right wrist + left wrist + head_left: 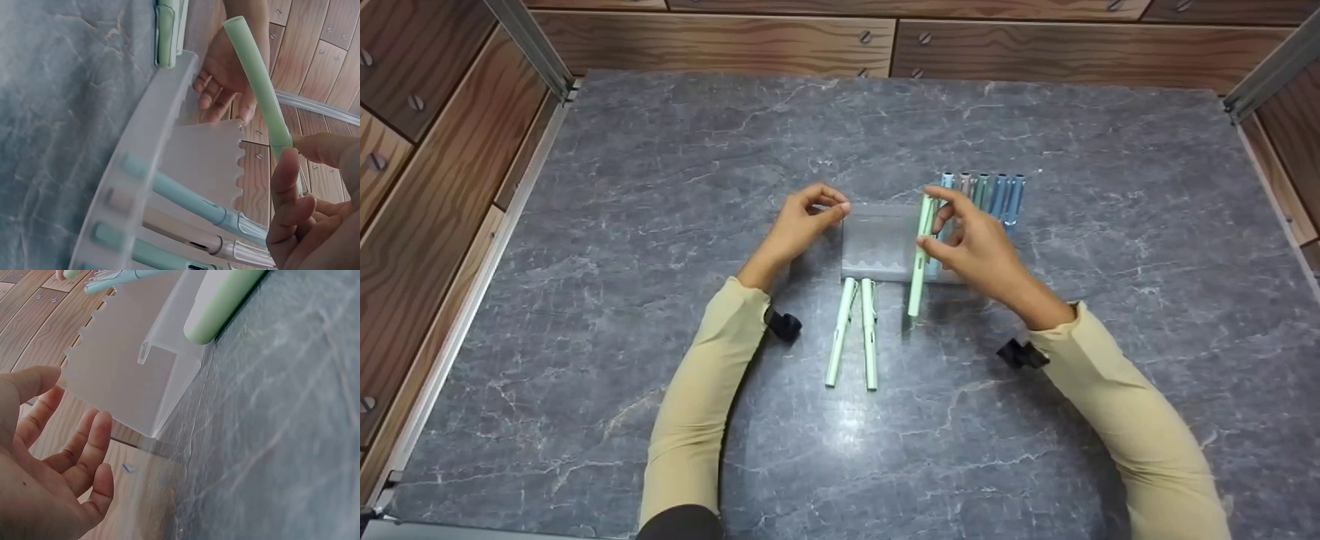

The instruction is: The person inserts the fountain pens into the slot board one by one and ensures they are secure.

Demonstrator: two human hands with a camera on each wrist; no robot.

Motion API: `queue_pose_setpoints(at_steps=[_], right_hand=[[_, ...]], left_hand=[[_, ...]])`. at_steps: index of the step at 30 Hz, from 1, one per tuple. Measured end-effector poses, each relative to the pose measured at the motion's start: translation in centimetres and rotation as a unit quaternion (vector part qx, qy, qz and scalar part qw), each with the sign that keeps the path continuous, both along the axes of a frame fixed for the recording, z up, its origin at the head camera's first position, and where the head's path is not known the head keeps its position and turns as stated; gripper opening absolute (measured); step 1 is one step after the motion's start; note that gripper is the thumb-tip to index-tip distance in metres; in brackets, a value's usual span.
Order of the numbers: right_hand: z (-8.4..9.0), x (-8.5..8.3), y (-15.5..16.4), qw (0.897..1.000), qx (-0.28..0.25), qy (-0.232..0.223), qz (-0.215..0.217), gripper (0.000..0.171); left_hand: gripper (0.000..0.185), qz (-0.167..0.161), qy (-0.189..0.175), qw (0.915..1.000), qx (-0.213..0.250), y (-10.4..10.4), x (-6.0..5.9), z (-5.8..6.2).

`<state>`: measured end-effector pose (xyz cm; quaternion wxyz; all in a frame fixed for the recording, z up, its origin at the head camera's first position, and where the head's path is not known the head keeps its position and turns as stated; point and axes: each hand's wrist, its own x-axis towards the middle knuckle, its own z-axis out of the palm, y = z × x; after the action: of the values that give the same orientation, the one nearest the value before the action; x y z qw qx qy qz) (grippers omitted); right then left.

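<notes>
A frosted clear plastic pen stand [877, 238] with a notched edge stands in the middle of the table. At its far left corner my left hand [802, 223] holds the edge between thumb and fingertips; the other fingers are loosely bent. My right hand [981, 244] pinches a light green capped pen [916, 289] above the stand, beside a light blue pen [185, 194] lying in it. Two more light green pens, the left one [839, 337] and the right one [869, 337], lie on the table at the stand's near side.
Further right in the stand sit several pens, among them a brownish one [180, 229], a green one [152, 253] and a dark blue one [1015, 196]. The grey marbled table [660, 187] is bordered by wood-patterned panels [705, 43] and metal posts.
</notes>
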<state>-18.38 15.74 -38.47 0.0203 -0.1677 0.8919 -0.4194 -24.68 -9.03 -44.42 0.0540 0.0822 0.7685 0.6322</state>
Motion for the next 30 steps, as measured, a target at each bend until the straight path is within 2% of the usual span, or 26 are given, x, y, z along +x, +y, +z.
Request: queue_pose_setpoints(at_steps=[8, 22, 30], right_hand=[[0.58, 0.08, 0.11, 1.000, -0.019, -0.003, -0.008, 0.059], [0.37, -0.04, 0.34, 0.996, 0.017, 0.090, -0.024, 0.059], [0.64, -0.38, 0.22, 0.987, 0.053, 0.141, -0.064, 0.061]], left_hand=[[0.017, -0.007, -0.002, 1.0000, 0.004, -0.07, 0.09, 0.07], [0.018, -0.004, 0.001, 1.0000, -0.001, 0.00, 0.02, 0.09], [0.017, 0.000, 0.002, 1.0000, 0.001, 0.02, 0.03, 0.07]])
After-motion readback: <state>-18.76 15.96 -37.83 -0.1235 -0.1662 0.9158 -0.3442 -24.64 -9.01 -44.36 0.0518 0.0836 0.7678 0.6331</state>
